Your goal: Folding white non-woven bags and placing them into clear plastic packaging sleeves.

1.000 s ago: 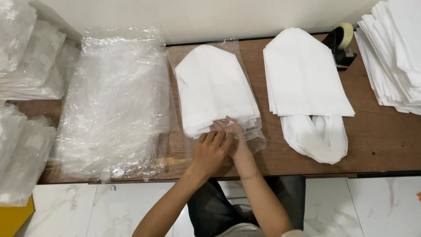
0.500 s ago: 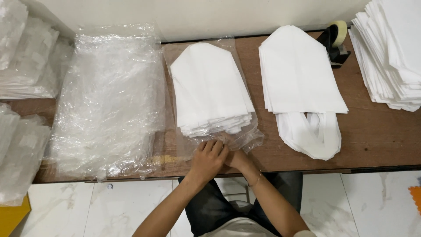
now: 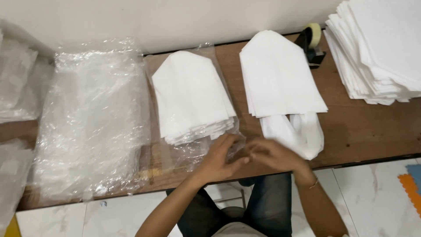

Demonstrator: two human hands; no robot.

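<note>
Wooden table [image 3: 372, 127] carries three white cloth stacks; left hand [image 3: 219, 160] pinches clear bag [image 3: 197, 151], right hand [image 3: 274, 156] open.

Brown wooden table [image 3: 364, 127] under white cloth stacks [image 3: 280, 74], plastic bags [image 3: 92, 123].

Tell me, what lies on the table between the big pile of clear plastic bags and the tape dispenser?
Head view: between the clear bags and tape dispenser lie a bagged white stack and an unbagged white stack.
</note>
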